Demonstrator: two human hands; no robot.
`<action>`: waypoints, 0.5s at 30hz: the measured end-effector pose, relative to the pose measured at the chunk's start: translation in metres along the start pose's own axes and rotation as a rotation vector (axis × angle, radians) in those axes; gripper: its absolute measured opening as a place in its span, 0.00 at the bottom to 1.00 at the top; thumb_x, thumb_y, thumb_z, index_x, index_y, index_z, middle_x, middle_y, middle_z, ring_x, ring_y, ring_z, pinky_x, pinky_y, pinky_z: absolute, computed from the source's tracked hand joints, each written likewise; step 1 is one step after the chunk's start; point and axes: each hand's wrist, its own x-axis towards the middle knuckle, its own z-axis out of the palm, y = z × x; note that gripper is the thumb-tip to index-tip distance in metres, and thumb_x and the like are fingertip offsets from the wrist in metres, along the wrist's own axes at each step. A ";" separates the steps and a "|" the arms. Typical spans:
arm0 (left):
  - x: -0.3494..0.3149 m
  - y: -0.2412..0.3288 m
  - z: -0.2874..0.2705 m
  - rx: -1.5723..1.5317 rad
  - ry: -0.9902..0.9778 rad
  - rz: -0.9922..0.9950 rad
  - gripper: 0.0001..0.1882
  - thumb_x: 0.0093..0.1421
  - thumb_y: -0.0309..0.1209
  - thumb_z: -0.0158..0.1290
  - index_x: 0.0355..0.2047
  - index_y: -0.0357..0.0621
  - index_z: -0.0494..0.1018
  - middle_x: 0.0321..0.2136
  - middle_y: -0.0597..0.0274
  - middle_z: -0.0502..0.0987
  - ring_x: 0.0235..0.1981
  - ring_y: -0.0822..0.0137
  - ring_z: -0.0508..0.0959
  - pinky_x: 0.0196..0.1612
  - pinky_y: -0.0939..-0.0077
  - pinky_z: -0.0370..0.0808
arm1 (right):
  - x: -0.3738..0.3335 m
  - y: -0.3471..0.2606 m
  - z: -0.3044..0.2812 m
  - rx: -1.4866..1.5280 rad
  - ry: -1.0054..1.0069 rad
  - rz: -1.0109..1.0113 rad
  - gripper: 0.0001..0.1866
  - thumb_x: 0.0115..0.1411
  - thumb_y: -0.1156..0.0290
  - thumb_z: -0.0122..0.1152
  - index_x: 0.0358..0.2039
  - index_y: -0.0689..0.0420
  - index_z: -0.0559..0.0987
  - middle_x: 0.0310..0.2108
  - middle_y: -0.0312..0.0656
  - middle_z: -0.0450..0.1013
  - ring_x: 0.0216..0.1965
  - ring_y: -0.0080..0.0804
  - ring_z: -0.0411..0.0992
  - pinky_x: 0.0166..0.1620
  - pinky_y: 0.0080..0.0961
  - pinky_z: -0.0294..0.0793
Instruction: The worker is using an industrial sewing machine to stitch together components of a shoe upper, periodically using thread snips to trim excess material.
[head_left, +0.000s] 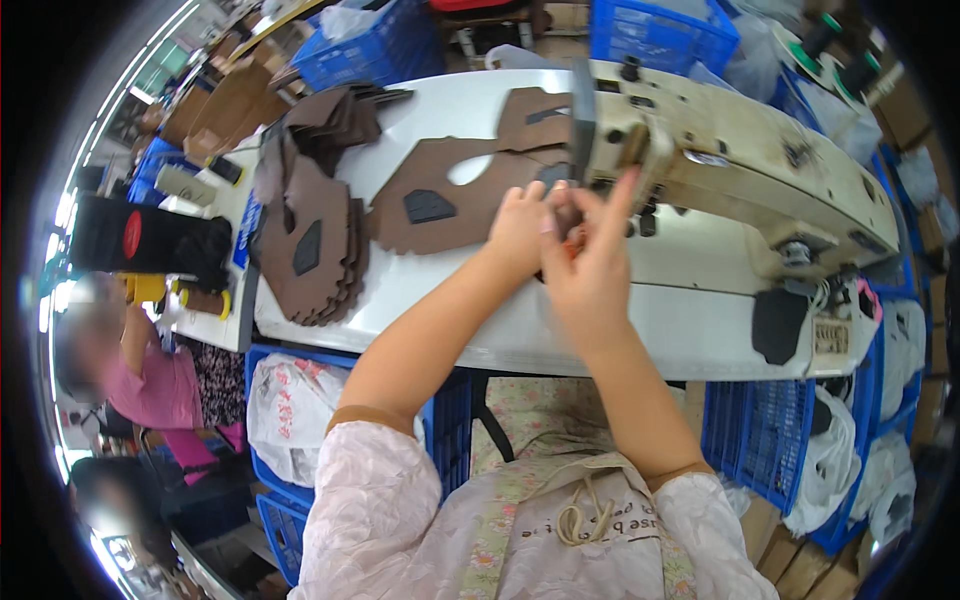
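My left hand [522, 230] is closed at the edge of a brown cut piece [455, 215] with a dark patch on it, which lies on the white sewing table [430, 300]. Right beside it, my right hand [597, 265] has its index finger stretched up to the needle end of a cream sewing machine [740, 160]. The other right fingers are curled around a small orange thing [574, 240], mostly hidden and too blurred to name. Another brown piece [533, 115] lies beyond, by the machine head.
On the left of the table sits a stack of brown pieces [318, 250], with folded ones [335, 120] behind. A black pad [780, 325] lies at the right end. Blue crates [760, 440] stand below and behind the table. A person in pink [155, 375] sits at far left.
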 end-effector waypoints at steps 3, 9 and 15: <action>0.015 0.059 -0.036 0.482 -0.034 0.112 0.25 0.59 0.43 0.49 0.54 0.45 0.72 0.57 0.60 0.72 0.47 0.64 0.72 0.42 0.67 0.66 | 0.013 0.015 -0.009 0.287 0.070 0.013 0.44 0.61 0.78 0.57 0.70 0.64 0.40 0.48 0.47 0.70 0.27 0.15 0.64 0.29 0.12 0.65; 0.008 0.059 -0.035 0.600 -0.026 0.074 0.24 0.59 0.35 0.48 0.56 0.45 0.71 0.58 0.62 0.71 0.47 0.65 0.72 0.42 0.66 0.66 | 0.005 0.032 -0.034 0.304 -0.006 -0.085 0.29 0.55 0.84 0.55 0.58 0.65 0.63 0.47 0.48 0.74 0.27 0.17 0.71 0.28 0.14 0.70; 0.019 0.051 -0.038 0.612 0.019 0.018 0.23 0.57 0.33 0.49 0.55 0.47 0.73 0.58 0.66 0.72 0.49 0.66 0.73 0.42 0.67 0.68 | 0.005 0.037 -0.063 -0.248 -0.130 -0.385 0.24 0.45 0.82 0.62 0.46 0.58 0.78 0.36 0.47 0.79 0.23 0.32 0.77 0.26 0.24 0.76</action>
